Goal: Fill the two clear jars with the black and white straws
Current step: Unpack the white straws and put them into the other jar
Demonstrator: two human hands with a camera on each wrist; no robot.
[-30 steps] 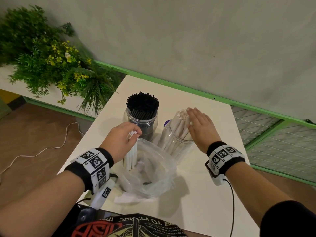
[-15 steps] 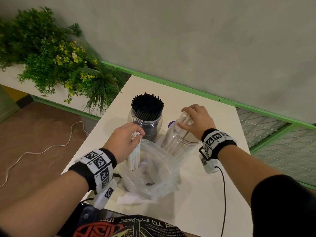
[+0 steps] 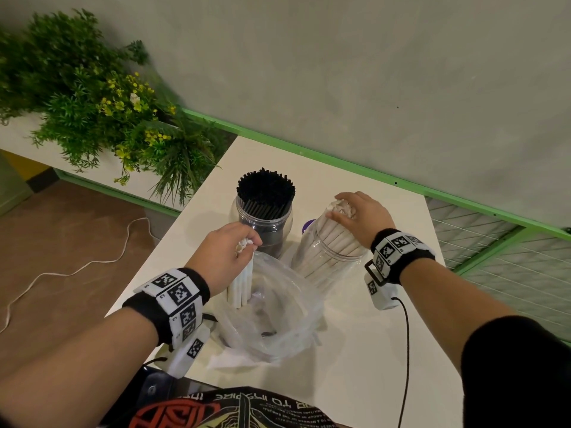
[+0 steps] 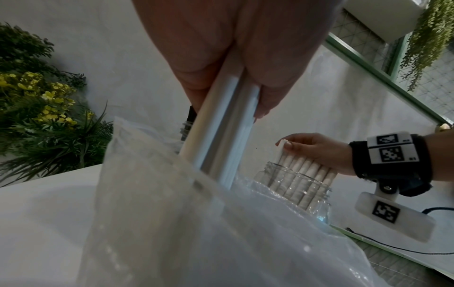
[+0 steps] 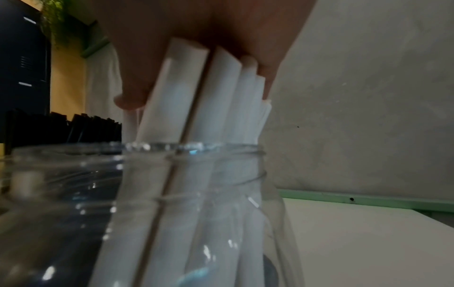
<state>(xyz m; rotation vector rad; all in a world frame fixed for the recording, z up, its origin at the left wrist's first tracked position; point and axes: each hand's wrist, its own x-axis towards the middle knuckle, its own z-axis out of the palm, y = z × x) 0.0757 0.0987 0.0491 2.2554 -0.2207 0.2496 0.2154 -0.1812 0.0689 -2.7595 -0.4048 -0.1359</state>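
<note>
Two clear jars stand on the white table (image 3: 355,350). The left jar (image 3: 264,222) is packed with black straws (image 3: 265,188). The right jar (image 3: 324,264) holds white straws (image 3: 335,234) that lean right. My right hand (image 3: 340,208) sits on top of them, its thumb and fingers curled round their upper ends (image 5: 196,93). My left hand (image 3: 247,245) grips the top of a bundle of white straws (image 3: 240,287) that stands upright with its lower end in a clear plastic bag (image 3: 272,319). The left wrist view shows these straws (image 4: 221,126) running down into the bag (image 4: 196,223).
A planter of green foliage with yellow flowers (image 3: 102,106) sits left of the table. A green rail (image 3: 340,168) runs along the wall behind. Something purple (image 3: 307,225) shows between the jars. A white cable (image 3: 61,273) lies on the brown floor at left.
My right hand went from lying flat over the white straws to curling its fingers round their tops. My left hand has kept its bundle in the bag.
</note>
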